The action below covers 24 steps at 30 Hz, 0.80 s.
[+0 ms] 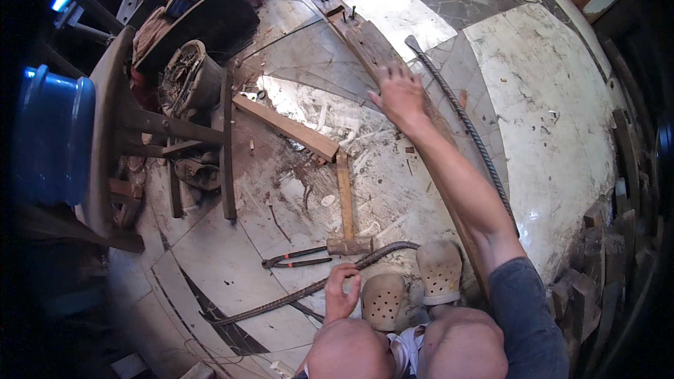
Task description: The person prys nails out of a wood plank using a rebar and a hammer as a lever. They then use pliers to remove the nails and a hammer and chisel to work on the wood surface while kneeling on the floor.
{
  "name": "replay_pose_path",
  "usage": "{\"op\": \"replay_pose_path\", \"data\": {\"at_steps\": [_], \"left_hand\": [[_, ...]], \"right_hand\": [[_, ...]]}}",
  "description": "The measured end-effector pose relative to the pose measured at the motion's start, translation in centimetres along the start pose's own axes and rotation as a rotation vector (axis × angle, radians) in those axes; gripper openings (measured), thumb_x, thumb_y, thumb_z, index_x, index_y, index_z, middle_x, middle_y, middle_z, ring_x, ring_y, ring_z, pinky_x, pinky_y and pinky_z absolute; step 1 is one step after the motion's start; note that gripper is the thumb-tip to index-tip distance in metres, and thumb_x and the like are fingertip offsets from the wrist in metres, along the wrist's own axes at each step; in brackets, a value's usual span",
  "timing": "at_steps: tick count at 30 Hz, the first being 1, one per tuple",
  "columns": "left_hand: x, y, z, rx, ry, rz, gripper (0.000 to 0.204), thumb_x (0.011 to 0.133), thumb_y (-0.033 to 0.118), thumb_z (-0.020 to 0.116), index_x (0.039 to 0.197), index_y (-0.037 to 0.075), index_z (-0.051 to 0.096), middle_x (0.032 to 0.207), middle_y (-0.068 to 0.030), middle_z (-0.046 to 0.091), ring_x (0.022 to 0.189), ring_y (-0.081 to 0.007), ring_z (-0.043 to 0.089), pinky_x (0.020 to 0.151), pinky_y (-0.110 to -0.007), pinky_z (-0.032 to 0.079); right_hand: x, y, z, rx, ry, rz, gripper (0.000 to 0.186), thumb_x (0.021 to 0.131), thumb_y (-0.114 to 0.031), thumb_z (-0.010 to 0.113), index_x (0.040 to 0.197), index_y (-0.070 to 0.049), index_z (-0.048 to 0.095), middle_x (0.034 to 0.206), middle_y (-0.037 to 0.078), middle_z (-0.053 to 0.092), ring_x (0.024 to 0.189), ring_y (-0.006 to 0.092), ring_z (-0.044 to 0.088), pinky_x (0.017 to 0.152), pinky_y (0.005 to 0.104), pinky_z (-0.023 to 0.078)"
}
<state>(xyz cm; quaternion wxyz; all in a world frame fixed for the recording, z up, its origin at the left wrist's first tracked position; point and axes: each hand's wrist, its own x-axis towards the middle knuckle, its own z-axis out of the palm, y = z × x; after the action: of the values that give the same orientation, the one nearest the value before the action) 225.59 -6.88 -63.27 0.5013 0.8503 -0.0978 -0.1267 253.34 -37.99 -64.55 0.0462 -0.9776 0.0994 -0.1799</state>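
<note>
My right hand lies with spread fingers on a long wooden plank, touching its top face. Bent nails stick up from the plank's far end. Loosely curled, my left hand hangs in front of my knee, over a bent ribbed steel bar, and no grip on the bar shows. Just beyond it are a wooden-handled hammer and pincers with dark handles. A second ribbed bar with a flattened end lies right of the plank.
A squared wood piece lies beyond the hammer. At left are a wooden chair, a bucket of scrap and a blue plastic container. Stacked wood offcuts line the right side. Debris litters the tiled floor.
</note>
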Motion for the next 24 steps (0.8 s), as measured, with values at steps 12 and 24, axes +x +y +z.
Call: {"op": "replay_pose_path", "data": {"at_steps": [12,24], "left_hand": [[-2.0,-0.6,-2.3,0.121,0.235,-0.223,0.006,0.086,0.004,0.059,0.089,-0.001,0.059,0.095,-0.0148,0.062,0.081,-0.0224,0.061,0.074,-0.032,0.050],[-0.3,-1.4,0.0,0.060,0.096,-0.236,0.016,0.094,0.015,0.053,0.090,-0.001,0.055,0.096,-0.0131,0.057,0.078,-0.0166,0.056,0.070,-0.028,0.049]], "right_hand": [[4.3,-2.3,1.2,0.167,-0.222,0.174,0.038,0.086,-0.004,0.052,0.122,0.008,0.049,0.119,0.024,0.054,0.113,0.0339,0.053,0.101,0.0483,0.038],[0.6,-8.8,-10.7,0.595,0.052,-0.146,0.028,0.083,-0.001,0.049,0.106,0.015,0.047,0.101,0.027,0.051,0.092,0.0331,0.056,0.078,0.0385,0.052]]}}
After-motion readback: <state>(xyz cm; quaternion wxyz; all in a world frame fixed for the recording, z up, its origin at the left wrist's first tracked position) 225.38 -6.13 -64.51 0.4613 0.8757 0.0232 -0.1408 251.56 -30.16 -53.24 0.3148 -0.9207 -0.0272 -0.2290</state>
